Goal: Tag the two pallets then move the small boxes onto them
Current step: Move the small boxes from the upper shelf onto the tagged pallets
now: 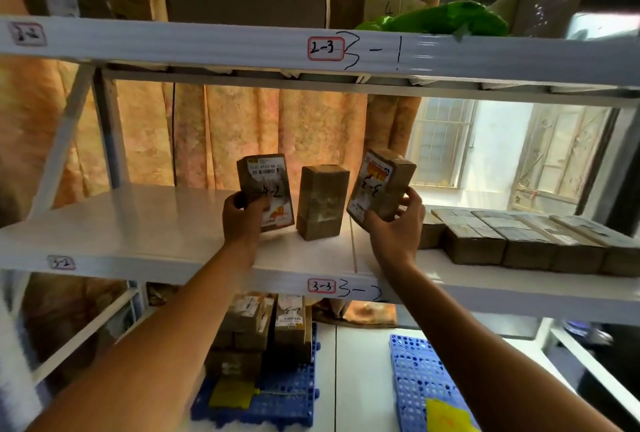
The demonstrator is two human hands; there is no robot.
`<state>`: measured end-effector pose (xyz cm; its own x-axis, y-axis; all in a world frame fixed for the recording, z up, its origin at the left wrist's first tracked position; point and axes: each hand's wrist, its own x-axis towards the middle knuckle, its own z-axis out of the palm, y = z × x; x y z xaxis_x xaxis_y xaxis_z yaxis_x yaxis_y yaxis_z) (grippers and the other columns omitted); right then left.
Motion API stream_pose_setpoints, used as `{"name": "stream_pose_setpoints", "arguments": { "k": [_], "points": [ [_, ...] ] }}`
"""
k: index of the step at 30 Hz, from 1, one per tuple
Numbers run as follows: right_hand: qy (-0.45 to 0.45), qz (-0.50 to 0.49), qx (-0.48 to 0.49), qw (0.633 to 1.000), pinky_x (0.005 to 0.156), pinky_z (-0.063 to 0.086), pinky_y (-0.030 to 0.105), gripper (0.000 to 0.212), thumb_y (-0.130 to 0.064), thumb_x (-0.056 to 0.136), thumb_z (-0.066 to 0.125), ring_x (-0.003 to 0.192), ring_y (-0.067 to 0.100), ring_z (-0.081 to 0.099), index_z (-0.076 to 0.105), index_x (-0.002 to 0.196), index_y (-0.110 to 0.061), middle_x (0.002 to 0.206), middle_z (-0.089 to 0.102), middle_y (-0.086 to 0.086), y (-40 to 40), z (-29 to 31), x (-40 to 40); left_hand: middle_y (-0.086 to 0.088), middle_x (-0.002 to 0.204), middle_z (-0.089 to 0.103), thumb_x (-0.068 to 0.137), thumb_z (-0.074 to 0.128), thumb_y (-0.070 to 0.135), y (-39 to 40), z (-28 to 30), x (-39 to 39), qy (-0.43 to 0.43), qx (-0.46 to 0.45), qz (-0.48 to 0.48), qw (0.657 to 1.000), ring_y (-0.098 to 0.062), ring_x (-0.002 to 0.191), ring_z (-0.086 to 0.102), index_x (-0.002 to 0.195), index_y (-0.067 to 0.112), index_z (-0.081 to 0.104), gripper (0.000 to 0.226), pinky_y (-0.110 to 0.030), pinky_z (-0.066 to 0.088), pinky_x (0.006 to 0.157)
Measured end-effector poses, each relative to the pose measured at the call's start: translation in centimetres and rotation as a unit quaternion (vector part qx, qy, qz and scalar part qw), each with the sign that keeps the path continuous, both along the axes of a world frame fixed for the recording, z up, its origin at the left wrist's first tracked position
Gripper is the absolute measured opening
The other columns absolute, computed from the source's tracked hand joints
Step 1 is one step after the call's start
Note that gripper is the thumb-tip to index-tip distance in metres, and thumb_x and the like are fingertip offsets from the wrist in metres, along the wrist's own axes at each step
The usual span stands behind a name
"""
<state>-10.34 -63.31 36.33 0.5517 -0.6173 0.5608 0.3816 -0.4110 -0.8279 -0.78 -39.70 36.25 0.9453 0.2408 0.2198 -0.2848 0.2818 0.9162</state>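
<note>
While both arms are reaching up to the middle shelf (138, 234), each hand is gripping one small box. The left hand (242, 215) is curling round the lower part of the box marked 4-2 (266, 190), standing upright with its base at the shelf surface. The right hand (394, 227) is clamping the box marked 3-3 (379, 185), tilting leftward and apparently clear of the shelf. An unheld brown box (322, 201) is standing upright between them, just beside both. The pallets are lying below: the left blue pallet (287, 400) is already carrying stacked boxes (263, 331); the right blue pallet (415, 376), with a yellow tag (446, 414), is showing bare grid. Judgement: both boxes must be coming back over the shelf's front edge, then down; open room beneath looks ample.
</note>
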Motion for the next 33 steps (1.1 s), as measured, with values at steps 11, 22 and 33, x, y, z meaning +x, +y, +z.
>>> {"name": "stream_pose_setpoints", "arguments": {
  "k": [11,22,33],
  "points": [
    [0.004,0.173,0.033,0.984,0.064,0.057,0.012,0.074,-0.027,0.078,0.087,0.103,0.006,0.069,0.050,0.142,-0.029,0.125,0.064,-0.005,2.6,-0.1,-10.9,-0.003,0.093,0.080,0.089,0.069,0.013,1.2,1.7,-12.1,-0.036,-0.012,-0.162,0.986,-0.016,0.080,0.077,0.103,0.021,0.076,0.018,-0.028,0.060,0.065],
    [0.081,0.331,0.113,0.933,0.089,0.061,0.050,0.060,-0.027,0.080,0.076,0.105,0.031,0.076,0.060,0.138,-0.024,0.115,0.077,0.009,-1.2,-3.4,-28.0,-0.013,0.119,0.074,0.085,0.075,0.032,-1.4,-2.5,-29.4,-0.064,0.084,-0.286,0.952,-0.032,0.107,0.072,0.123,0.021,0.070,0.039,-0.041,0.060,0.083],
    [0.191,0.256,0.209,0.924,0.094,0.059,0.057,0.053,-0.015,0.092,0.076,0.102,0.033,0.076,0.055,0.140,-0.021,0.121,0.073,0.014,-5.5,-17.1,-36.0,-0.003,0.100,0.079,0.060,0.090,0.043,-5.6,-17.1,-37.1,0.123,0.028,-0.275,0.953,-0.018,0.086,0.077,0.108,0.023,0.077,0.053,-0.028,0.058,0.062]
  ]
}}
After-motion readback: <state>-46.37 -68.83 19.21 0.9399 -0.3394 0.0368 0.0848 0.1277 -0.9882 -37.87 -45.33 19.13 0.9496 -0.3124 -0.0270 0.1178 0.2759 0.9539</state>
